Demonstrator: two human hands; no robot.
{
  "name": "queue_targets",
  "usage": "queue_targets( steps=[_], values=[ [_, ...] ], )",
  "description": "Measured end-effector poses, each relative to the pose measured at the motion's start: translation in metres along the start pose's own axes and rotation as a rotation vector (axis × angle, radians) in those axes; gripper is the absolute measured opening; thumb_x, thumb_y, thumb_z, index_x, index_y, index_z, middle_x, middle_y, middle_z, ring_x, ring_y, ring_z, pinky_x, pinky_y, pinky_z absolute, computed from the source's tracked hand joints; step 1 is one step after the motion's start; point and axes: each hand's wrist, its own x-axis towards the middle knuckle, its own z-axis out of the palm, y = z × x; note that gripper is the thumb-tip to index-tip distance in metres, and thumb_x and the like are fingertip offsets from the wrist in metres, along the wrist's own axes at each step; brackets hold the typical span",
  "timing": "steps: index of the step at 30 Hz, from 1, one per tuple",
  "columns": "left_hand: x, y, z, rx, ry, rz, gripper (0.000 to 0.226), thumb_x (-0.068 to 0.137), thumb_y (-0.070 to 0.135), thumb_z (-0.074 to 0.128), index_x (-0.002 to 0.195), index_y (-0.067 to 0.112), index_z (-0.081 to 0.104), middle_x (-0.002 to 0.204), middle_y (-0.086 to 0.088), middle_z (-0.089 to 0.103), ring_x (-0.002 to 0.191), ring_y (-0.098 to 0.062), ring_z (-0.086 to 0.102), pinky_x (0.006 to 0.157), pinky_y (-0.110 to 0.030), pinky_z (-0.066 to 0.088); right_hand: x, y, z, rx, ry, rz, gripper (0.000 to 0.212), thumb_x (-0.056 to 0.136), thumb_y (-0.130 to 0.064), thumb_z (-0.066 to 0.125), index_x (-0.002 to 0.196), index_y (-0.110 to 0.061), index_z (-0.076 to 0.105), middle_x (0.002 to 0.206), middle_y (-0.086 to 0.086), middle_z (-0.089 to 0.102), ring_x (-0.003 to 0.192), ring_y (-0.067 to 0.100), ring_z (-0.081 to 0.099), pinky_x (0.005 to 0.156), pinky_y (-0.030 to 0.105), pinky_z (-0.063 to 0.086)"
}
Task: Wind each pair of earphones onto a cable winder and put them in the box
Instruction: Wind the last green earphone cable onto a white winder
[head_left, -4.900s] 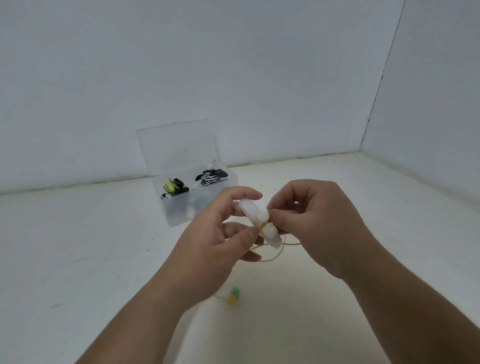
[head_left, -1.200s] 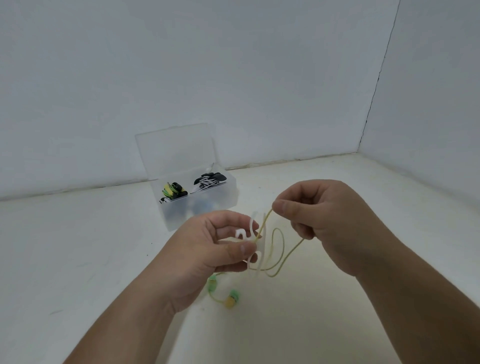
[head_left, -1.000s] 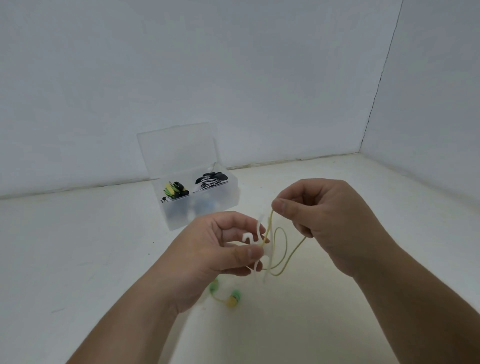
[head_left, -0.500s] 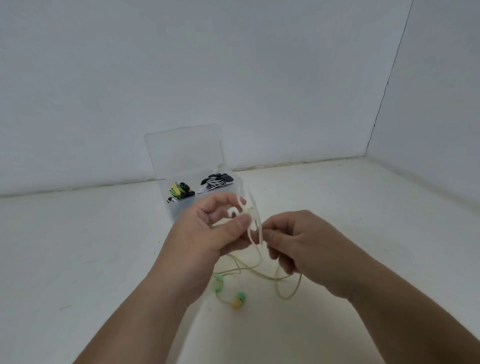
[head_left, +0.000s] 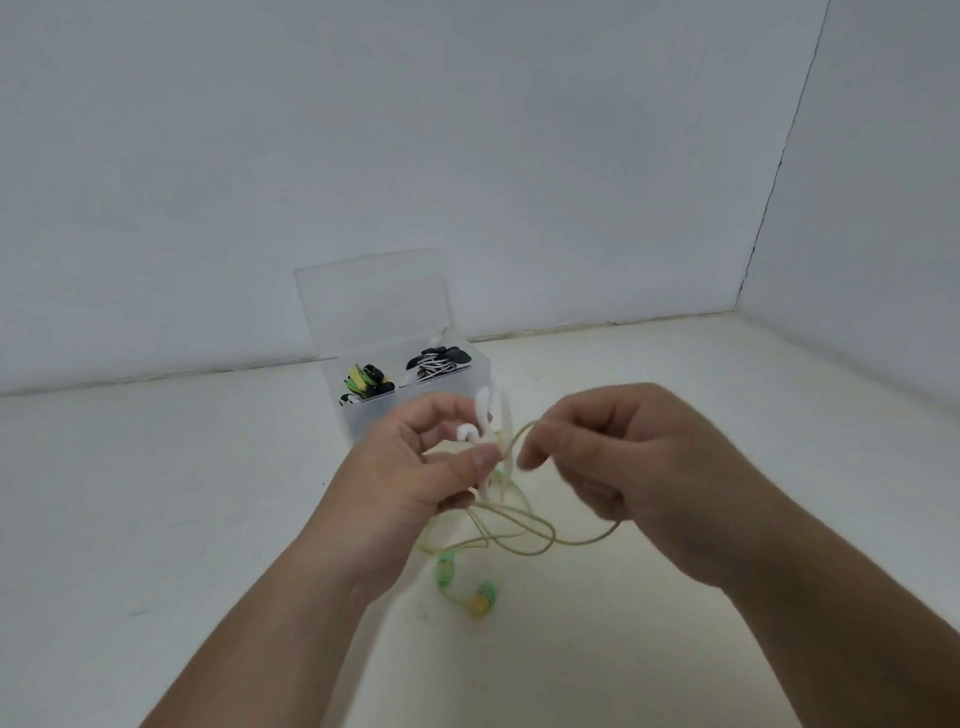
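My left hand pinches a white cable winder upright between thumb and fingers. My right hand pinches the yellow-green earphone cable just right of the winder. The cable runs from the winder and hangs in loose loops below both hands. Its green and yellow earbuds dangle near the table. Behind the hands stands the clear plastic box with its lid up; two wound pairs of earphones lie inside, one yellow-black, one black-white.
The white table meets white walls behind and to the right, forming a corner at the far right. The box stands close to the back wall, directly beyond my hands.
My right hand has moved up and to the right from under the winder, drawing the cable with it. The loops below have spread wider. My left hand keeps hold of the winder.
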Motion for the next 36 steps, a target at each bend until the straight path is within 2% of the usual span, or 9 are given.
queue_targets(
  steps=[3,7,11,14,18,23,28,31,36],
  values=[
    [-0.002,-0.001,0.005,0.037,-0.11,-0.013,0.027,0.069,0.012,0.082,0.093,0.017,0.071,0.091,-0.005,0.064,0.061,-0.015,0.061,0.057,-0.022,0.049,0.001,-0.002,-0.01,0.056,0.177,-0.029,0.023,0.082,-0.025,0.063,0.068,-0.009,0.071,0.049,0.0,0.033,0.048,0.017,0.024,0.044,0.024,0.021],
    [-0.007,-0.001,0.011,0.106,-0.263,-0.012,0.024,0.07,0.011,0.079,0.091,0.02,0.072,0.097,-0.009,0.068,0.062,-0.019,0.063,0.062,-0.026,0.05,0.001,-0.002,-0.013,-0.408,0.331,-0.082,0.028,0.09,-0.026,0.07,0.066,-0.013,0.068,0.044,-0.01,0.038,0.041,0.006,0.032,0.043,0.015,0.03],
    [-0.007,0.001,0.012,0.042,-0.296,0.007,0.024,0.072,0.006,0.078,0.093,0.013,0.07,0.1,-0.013,0.068,0.068,-0.025,0.066,0.066,-0.03,0.054,0.005,0.003,-0.01,-0.464,0.361,-0.045,0.025,0.09,-0.029,0.07,0.068,-0.015,0.069,0.046,-0.01,0.044,0.042,0.005,0.036,0.045,0.014,0.035],
    [-0.008,0.002,0.013,-0.044,-0.251,0.064,0.024,0.072,0.006,0.079,0.094,0.013,0.07,0.1,-0.01,0.069,0.071,-0.029,0.069,0.069,-0.035,0.057,0.005,0.008,-0.011,-0.45,0.244,0.117,0.028,0.096,-0.029,0.063,0.072,-0.016,0.071,0.047,-0.005,0.039,0.042,0.01,0.031,0.042,0.018,0.03],
    [-0.004,0.005,0.011,-0.154,-0.036,0.118,0.026,0.077,0.011,0.077,0.1,0.011,0.065,0.093,-0.018,0.066,0.075,-0.031,0.07,0.067,-0.034,0.059,0.004,0.012,-0.004,-0.363,-0.077,0.275,0.032,0.101,-0.029,0.054,0.078,-0.02,0.075,0.059,-0.003,0.05,0.051,0.014,0.039,0.05,0.027,0.033],
    [0.001,0.004,0.004,-0.179,0.221,0.065,0.018,0.085,0.017,0.068,0.099,0.016,0.057,0.073,-0.004,0.065,0.066,-0.013,0.065,0.058,-0.024,0.056,-0.001,0.003,0.002,-0.36,-0.34,0.202,0.017,0.097,-0.024,0.062,0.093,-0.019,0.078,0.053,-0.008,0.048,0.052,0.015,0.037,0.053,0.026,0.033],
    [0.001,-0.001,0.0,-0.027,0.192,-0.022,0.011,0.091,0.011,0.067,0.096,0.017,0.059,0.072,-0.003,0.064,0.066,-0.016,0.061,0.061,-0.028,0.051,-0.005,-0.005,-0.005,-0.014,-0.397,0.111,0.018,0.097,-0.008,0.059,0.095,-0.007,0.076,0.053,-0.002,0.038,0.047,0.009,0.031,0.046,0.017,0.029],
    [0.0,-0.003,0.003,0.051,0.066,-0.018,0.014,0.089,0.007,0.069,0.094,0.018,0.062,0.074,-0.003,0.061,0.066,-0.017,0.06,0.062,-0.029,0.05,-0.004,-0.005,-0.007,0.074,-0.285,0.039,0.018,0.093,-0.018,0.062,0.088,-0.01,0.077,0.054,-0.001,0.039,0.048,0.011,0.029,0.045,0.019,0.026],
    [-0.003,-0.004,0.008,0.155,-0.133,-0.057,0.018,0.085,0.003,0.074,0.096,0.013,0.064,0.07,0.004,0.059,0.06,-0.016,0.058,0.057,-0.024,0.049,0.001,-0.003,-0.015,-0.117,0.257,-0.023,0.027,0.094,-0.022,0.062,0.072,-0.01,0.074,0.051,0.006,0.035,0.047,0.017,0.028,0.048,0.027,0.025]
  ],
)
